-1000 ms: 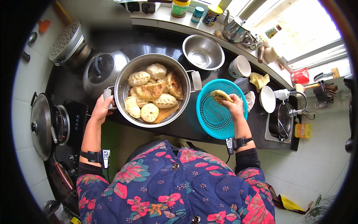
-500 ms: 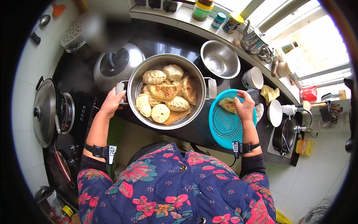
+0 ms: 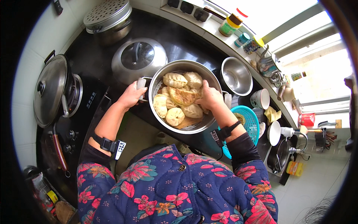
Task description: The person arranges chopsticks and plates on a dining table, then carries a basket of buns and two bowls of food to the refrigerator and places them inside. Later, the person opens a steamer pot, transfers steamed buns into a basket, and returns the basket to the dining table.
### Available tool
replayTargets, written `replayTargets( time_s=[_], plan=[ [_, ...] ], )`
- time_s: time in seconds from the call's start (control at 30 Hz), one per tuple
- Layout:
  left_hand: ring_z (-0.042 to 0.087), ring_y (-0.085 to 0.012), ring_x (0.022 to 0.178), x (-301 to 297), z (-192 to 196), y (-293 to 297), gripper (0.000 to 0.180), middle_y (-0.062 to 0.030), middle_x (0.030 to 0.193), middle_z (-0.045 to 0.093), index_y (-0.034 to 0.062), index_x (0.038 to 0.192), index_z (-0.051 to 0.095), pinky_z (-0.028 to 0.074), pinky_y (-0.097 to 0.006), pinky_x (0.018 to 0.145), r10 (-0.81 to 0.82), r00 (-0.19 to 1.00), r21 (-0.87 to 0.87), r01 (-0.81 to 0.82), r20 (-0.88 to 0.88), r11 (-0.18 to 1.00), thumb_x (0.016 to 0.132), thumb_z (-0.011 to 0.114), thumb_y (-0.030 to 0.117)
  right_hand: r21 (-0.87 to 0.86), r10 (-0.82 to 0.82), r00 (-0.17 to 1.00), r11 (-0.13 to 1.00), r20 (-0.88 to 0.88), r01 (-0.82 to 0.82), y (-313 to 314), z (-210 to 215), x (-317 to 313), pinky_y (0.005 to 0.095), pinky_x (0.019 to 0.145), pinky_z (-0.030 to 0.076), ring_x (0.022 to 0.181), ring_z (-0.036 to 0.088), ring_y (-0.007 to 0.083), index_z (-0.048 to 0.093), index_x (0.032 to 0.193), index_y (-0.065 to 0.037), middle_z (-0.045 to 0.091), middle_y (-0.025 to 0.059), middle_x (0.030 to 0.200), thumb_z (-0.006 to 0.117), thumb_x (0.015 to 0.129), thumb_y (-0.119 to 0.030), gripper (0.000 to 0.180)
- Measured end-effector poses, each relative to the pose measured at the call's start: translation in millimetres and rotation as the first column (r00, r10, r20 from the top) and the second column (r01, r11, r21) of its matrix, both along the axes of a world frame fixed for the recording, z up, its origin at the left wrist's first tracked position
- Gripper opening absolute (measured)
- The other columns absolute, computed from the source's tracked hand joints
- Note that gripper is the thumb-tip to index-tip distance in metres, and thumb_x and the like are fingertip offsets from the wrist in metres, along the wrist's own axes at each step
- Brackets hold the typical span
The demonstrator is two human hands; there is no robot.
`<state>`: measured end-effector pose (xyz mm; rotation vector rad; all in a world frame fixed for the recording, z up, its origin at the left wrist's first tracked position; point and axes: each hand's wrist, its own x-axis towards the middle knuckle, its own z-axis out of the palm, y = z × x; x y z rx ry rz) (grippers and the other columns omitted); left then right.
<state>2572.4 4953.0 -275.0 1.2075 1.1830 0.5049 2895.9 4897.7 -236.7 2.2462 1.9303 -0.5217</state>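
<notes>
My left hand [image 3: 131, 95] is closed round the pale side handle of a steel steamer pot [image 3: 158, 118]. Inside the pot lie several pleated, stuffed buns [image 3: 174, 117]. A flat-sided browned bun [image 3: 182, 96] rests on top of them. My right hand [image 3: 212, 97] reaches into the pot's right side, its fingers curled about a bun there that is mostly hidden by the hand. Under my right forearm stands a turquoise plastic basket [image 3: 250, 115], partly covered, with a bun [image 3: 239, 118] in it.
A domed lid [image 3: 119, 65] lies behind the pot, and a steel bowl [image 3: 246, 80] to its right. At the left is the stove with a lidded wok [image 3: 48, 93]. A perforated steamer tier [image 3: 108, 16] sits far left, a sink [image 3: 278, 155] at right.
My right hand has moved left from the basket into the pot, onto a bun. The left hand keeps its hold on the handle. The whole view has shifted.
</notes>
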Motion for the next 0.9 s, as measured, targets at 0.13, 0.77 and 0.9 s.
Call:
replayTargets(
  time_s=[0.13, 0.77, 0.9],
  plan=[
    [0.050, -0.0093, 0.055, 0, 0, 0, 0.021, -0.0012, 0.071, 0.053, 0.0063, 0.102, 0.050, 0.042, -0.025, 0.046, 0.013, 1.000, 0.014, -0.013, 0.016, 1.000, 0.089, 0.057, 0.022, 0.026, 0.070, 0.994, 0.997, 0.083, -0.072, 1, -9, 5, 0.0438, 0.076, 0.053, 0.088, 0.065, 0.0369, 0.034, 0.132, 0.000, 0.066, 0.0220, 0.091, 0.071, 0.071, -0.018, 0.073],
    [0.051, -0.0111, 0.058, -2, -3, 1, 0.022, -0.0026, 0.072, 0.054, 0.0052, 0.101, 0.050, 0.042, -0.027, 0.047, 0.011, 1.000, 0.025, -0.011, 0.022, 1.000, 0.089, 0.059, 0.022, 0.123, 0.061, 0.993, 0.990, 0.106, -0.073, -9, -23, 0, 0.0463, 0.074, 0.053, 0.084, 0.065, 0.0386, 0.064, 0.086, -0.005, 0.065, 0.0220, 0.086, 0.054, 0.081, -0.014, 0.014],
    [0.051, -0.0111, 0.058, -1, -1, 0, 0.023, -0.0027, 0.072, 0.054, 0.0049, 0.101, 0.050, 0.042, -0.027, 0.048, 0.016, 0.999, 0.027, -0.017, 0.033, 0.999, 0.088, 0.059, 0.021, 0.170, 0.064, 0.995, 0.983, 0.078, -0.076, -6, -20, 8, 0.0459, 0.073, 0.051, 0.080, 0.063, 0.0379, 0.064, 0.077, -0.002, 0.064, 0.0210, 0.080, 0.061, 0.074, -0.019, 0.018]
  ],
)
